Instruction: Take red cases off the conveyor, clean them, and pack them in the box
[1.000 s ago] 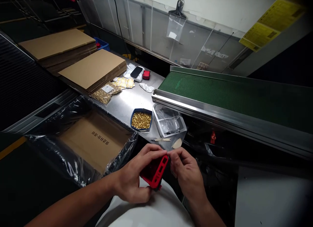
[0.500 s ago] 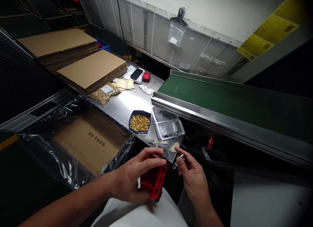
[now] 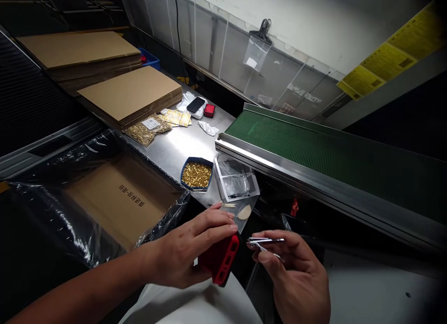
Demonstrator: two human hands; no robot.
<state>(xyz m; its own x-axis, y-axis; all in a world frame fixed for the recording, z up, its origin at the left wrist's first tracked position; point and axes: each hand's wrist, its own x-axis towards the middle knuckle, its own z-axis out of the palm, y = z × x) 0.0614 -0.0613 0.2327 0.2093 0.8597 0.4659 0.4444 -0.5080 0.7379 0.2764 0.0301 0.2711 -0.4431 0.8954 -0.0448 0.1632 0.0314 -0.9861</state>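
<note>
My left hand (image 3: 195, 245) is closed round a red plastic case (image 3: 225, 261) with slots along its edge, like a phone case; the fingers hide part of it. Between the thumb and fingers of my right hand (image 3: 296, 268) is a shiny nail clipper (image 3: 265, 242), its lever raised and its jaw end toward the red case. A small gap separates the clipper from the case. Beyond the hands, a blue tray (image 3: 182, 175) of small brass-coloured pieces stands on the metal table (image 3: 167, 158). A pale rounded piece (image 3: 244, 212) lies near the table's corner.
A box (image 3: 104, 198) lined with dark plastic stands at left. Behind it are cardboard stacks (image 3: 129, 91) and a bag of brass pieces (image 3: 145, 131). A phone (image 3: 195, 104) and a red block (image 3: 209, 110) lie farther back. A green conveyor (image 3: 279, 135) runs along the right.
My right hand has moved down and to the right and turned, so the nail clipper now shows side-on. The red case has tilted slightly in my left hand. The camera view has shifted a little.
</note>
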